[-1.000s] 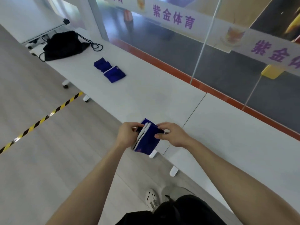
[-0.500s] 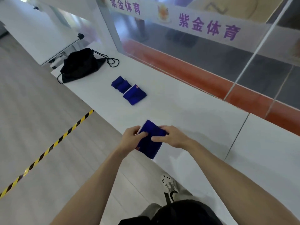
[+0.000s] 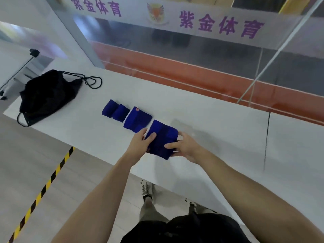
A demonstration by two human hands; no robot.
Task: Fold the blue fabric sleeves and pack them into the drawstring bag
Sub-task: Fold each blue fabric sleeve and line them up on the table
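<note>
A folded blue sleeve (image 3: 162,137) is held just over the white table (image 3: 210,137), near its front edge. My left hand (image 3: 140,144) grips its left end, thumb on top. My right hand (image 3: 184,146) grips its right end, fingers curled round the fabric. Right beside it to the left lies another folded blue sleeve (image 3: 136,119) with a white edge, and beyond that a third folded blue sleeve (image 3: 114,111). The black drawstring bag (image 3: 47,97) lies at the table's far left end, its cords trailing to the right.
A glass wall (image 3: 192,58) with an orange band runs along the table's far side. A black and yellow tape line (image 3: 43,188) crosses the floor on the left. A stand with a clamp (image 3: 33,53) is behind the bag. My legs and shoes are below the table edge.
I have walked left along the table with the folded sleeve in both hands. It is now right beside the two folded sleeves lying there, and the bag is nearer.
</note>
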